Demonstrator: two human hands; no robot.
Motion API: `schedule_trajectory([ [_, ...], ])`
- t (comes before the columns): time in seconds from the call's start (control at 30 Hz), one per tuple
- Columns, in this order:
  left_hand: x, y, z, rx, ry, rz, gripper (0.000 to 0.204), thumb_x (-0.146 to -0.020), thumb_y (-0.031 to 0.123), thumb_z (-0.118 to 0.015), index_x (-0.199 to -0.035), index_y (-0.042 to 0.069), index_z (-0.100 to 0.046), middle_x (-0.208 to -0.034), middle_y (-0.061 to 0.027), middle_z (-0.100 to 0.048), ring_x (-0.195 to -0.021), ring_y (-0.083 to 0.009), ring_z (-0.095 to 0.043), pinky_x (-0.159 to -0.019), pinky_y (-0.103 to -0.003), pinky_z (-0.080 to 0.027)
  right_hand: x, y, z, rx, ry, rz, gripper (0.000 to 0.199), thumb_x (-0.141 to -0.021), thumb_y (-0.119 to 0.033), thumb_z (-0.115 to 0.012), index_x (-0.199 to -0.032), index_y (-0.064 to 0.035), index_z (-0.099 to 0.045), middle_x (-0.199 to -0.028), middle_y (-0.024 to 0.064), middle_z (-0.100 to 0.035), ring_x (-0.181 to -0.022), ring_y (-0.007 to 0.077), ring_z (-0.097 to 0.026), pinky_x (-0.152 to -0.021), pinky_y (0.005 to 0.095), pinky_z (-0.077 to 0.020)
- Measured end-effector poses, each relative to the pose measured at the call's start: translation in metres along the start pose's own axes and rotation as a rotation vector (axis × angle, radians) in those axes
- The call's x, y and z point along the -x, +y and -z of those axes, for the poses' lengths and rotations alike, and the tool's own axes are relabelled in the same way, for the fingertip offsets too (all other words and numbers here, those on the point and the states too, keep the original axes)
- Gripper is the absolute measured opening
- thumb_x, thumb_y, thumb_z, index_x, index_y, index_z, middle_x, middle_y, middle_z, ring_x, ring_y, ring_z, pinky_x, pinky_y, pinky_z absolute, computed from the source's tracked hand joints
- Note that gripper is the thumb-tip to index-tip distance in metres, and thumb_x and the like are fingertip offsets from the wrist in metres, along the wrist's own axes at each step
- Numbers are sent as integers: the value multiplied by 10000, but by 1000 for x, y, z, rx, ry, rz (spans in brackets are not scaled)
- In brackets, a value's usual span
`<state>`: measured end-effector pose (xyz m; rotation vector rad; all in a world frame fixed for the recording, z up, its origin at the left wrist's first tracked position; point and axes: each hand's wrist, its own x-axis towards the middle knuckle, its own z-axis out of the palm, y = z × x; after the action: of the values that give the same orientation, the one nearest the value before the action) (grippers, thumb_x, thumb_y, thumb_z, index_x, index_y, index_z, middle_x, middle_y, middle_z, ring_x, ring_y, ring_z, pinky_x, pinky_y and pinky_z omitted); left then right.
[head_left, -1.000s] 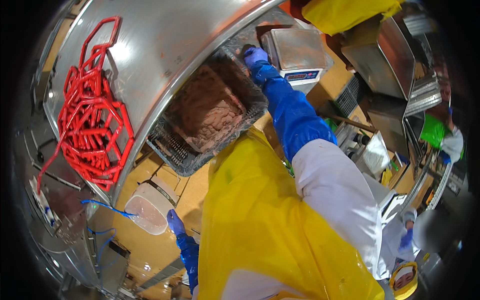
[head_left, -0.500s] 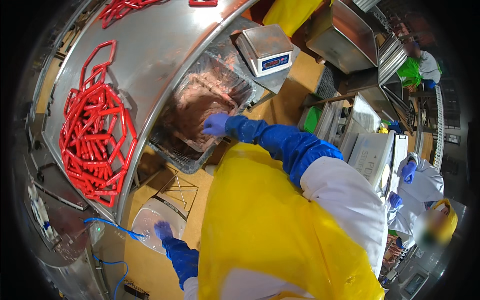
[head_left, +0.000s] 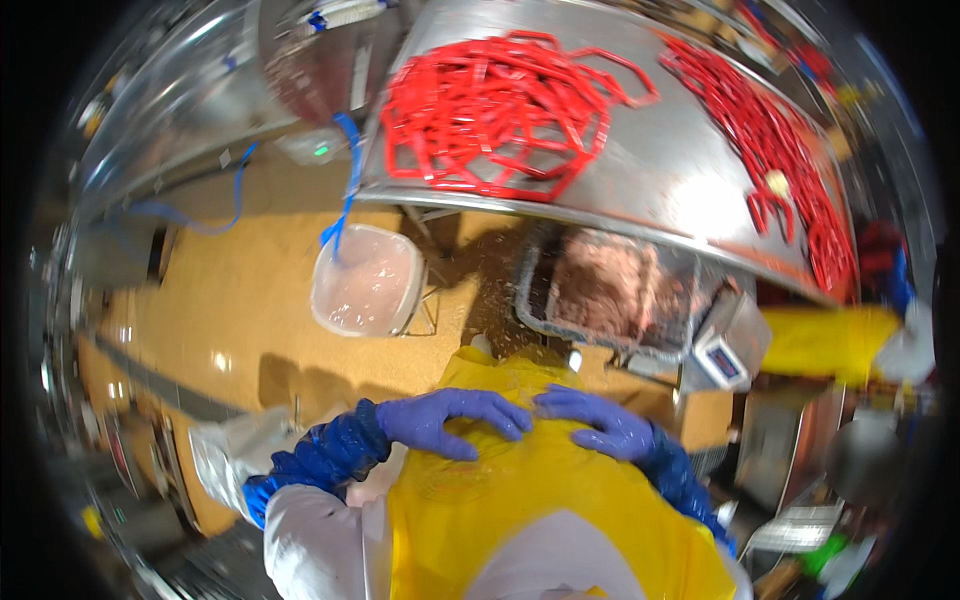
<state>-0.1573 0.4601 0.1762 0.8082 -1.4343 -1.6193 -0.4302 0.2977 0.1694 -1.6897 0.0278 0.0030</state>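
Note:
My left hand (head_left: 455, 420), in a purple glove, lies on the front of my yellow apron (head_left: 470, 520) with its fingers stretched out. Opposite it, my right hand (head_left: 600, 422) rests on the apron too, fingers spread and nothing in them. The two sets of fingertips point toward each other with a small gap between. Wet specks show on the gloves. Beyond my right hand is a grey tub (head_left: 530, 300) holding ground meat (head_left: 600, 285). Ahead of my left hand stands a white bucket (head_left: 330, 260) of pale pinkish liquid.
A steel table (head_left: 650, 150) spans the far side, bearing a heap of red sausage links (head_left: 490, 120) and more red links (head_left: 760, 140) farther right. A scale (head_left: 730, 345) stands right of the meat tub. A blue hose (head_left: 350, 175) hangs by the bucket. Someone's yellow apron (head_left: 830, 340) shows at right.
My right hand has left the meat in the tub and my left hand has left the bucket; both now lie on my apron. My view has turned, swinging the table across the top.

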Motion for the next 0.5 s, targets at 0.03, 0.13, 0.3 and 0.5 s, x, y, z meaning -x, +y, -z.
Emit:
schedule_trajectory([
  [0.03, 9, -15, -13, -36, 109, -13, 487, -863, 259, -740, -1284, 66, -591, -1331, -121, -567, -1298, -285, -484, -1135, -423, -314, 27, 20, -13, -184, 173, -150, 491, -982, -323, -539, -1360, -11, -525, -1395, 169, -521, -1371, 279, -407, -1153, 405, -283],
  [0.13, 9, -123, -31, 17, 549, 381, 430, -923, 350, -645, -1248, 70, -619, -1314, -147, -584, -1229, -281, -545, -1067, -393, -399, 116, 169, -19, -201, 365, -672, 454, -1001, -330, -467, -1348, -47, -541, -1351, 198, -547, -1300, 323, -466, -1111, 397, -331],
  [0.3, -26, -226, 42, -783, 502, 520, 461, -875, 422, -622, -1134, 41, -635, -1095, -241, -641, -981, -410, -616, -861, -472, -499, 160, 302, 80, 760, -157, -617, 400, -974, -384, -490, -1165, -72, -650, -1096, 177, -687, -1031, 369, -634, -891, 432, -505],
  [0.5, -177, -109, 176, -1022, 757, 118, 375, -842, 243, -623, -1134, 7, -616, -1050, -259, -637, -962, -443, -625, -848, -476, -509, 61, 241, 154, 385, 461, -710, 450, -929, -415, -566, -1092, -10, -679, -1011, 193, -703, -969, 314, -678, -863, 401, -511],
])
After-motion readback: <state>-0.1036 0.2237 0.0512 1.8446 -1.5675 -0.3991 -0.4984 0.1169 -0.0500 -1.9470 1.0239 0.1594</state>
